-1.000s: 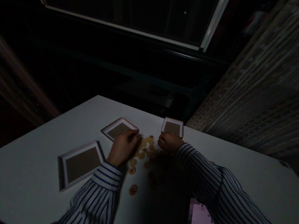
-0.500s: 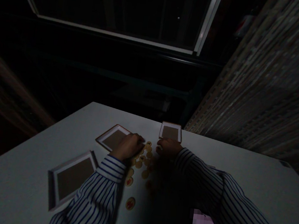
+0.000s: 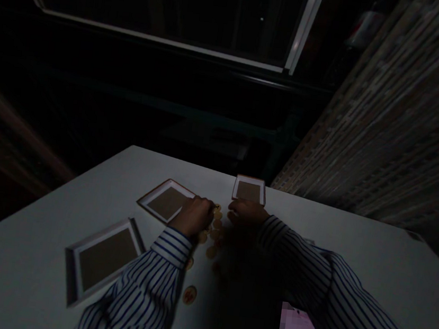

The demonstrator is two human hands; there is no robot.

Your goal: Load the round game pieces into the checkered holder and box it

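The scene is dim. Several round yellow tokens (image 3: 214, 234) with red or dark marks lie scattered on a white table (image 3: 372, 258). My left hand (image 3: 194, 217) rests knuckles-up on the left side of the pile, fingers curled down onto the tokens. My right hand (image 3: 246, 212) sits at the pile's right side, fingers curled and pressed to the table. What either hand grips is hidden. One token (image 3: 189, 294) lies apart, near my left sleeve.
Three shallow white-rimmed trays with brown floors lie on the table: one at the near left (image 3: 101, 258), one left of the pile (image 3: 165, 203), a small one (image 3: 249, 190) behind my right hand. A brick wall rises at right; a dark window is behind.
The view has drifted, so the table sits slightly differently in frame. My left hand has slid a little to the right over the tokens. My right hand stays put.
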